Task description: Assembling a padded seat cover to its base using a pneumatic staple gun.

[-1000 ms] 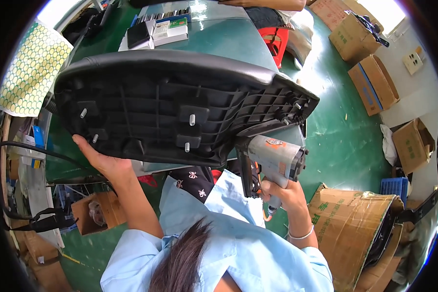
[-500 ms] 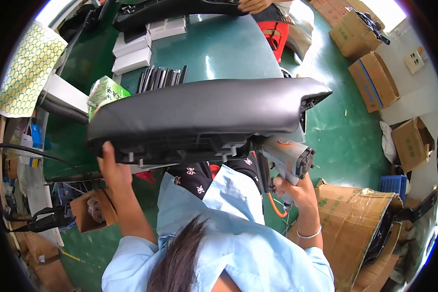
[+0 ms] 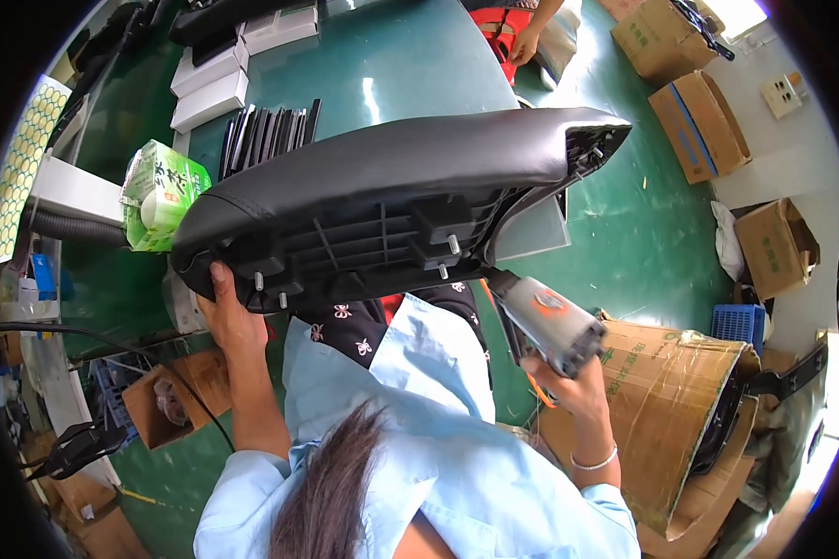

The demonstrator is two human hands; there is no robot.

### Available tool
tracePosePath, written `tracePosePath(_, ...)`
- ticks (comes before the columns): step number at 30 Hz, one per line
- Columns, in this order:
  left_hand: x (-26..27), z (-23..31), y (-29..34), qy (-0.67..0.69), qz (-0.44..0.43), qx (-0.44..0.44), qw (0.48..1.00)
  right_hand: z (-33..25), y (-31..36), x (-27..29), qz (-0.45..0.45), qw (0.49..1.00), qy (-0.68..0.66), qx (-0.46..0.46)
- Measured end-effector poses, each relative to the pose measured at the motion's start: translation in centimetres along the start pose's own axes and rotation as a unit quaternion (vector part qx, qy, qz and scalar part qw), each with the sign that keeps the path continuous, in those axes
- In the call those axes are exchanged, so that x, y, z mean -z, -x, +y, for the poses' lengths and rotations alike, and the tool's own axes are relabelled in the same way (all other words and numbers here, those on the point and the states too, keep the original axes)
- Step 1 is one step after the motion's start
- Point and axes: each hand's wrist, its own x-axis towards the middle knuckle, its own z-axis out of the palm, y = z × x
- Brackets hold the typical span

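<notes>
A long black padded seat cushion (image 3: 391,163) is tilted up in front of me, showing its ribbed plastic underside with several metal bolts sticking out. My left hand (image 3: 231,312) grips its lower left end, thumb on the underside and the other fingers mostly hidden behind. In my right hand (image 3: 573,377) is a grey pneumatic staple gun (image 3: 548,317) with an orange air hose. The gun's nose is close to the cushion's lower right edge; I cannot tell whether it touches.
Several black strips (image 3: 268,140), white boxes (image 3: 210,98) and a green carton (image 3: 163,196) are on the green table (image 3: 396,56). A co-worker's hand (image 3: 524,45) shows beyond it. A large cardboard box (image 3: 643,410) stands at my right, with more boxes along the wall.
The cushion has tipped so that more of its underside shows. The staple gun has swung slightly, its nose pointing up and left. The co-worker's hand has left the far black cushion.
</notes>
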Motion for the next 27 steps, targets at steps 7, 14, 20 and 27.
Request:
tracePosePath(7,1.1,-0.1,1.2,-0.019,0.048,0.028,0.998,-3.3,-2.0,-0.7,-0.062,0.985,0.142,-0.075)
tracePosePath(14,-0.1,-1.0,4.1,-0.038,0.105,-0.022,0.994,-3.2,0.0,-3.1,-0.028,0.997,-0.014,-0.068)
tracePosePath(20,0.3,-2.6,6.6,-0.093,0.089,-0.064,0.99,-3.0,-0.3,-3.6,-0.03,0.994,0.056,-0.094)
tracePosePath(27,-1.9,-4.0,7.9,-0.151,0.045,-0.085,0.984,-3.0,0.0,-5.1,-0.038,0.993,0.051,-0.102)
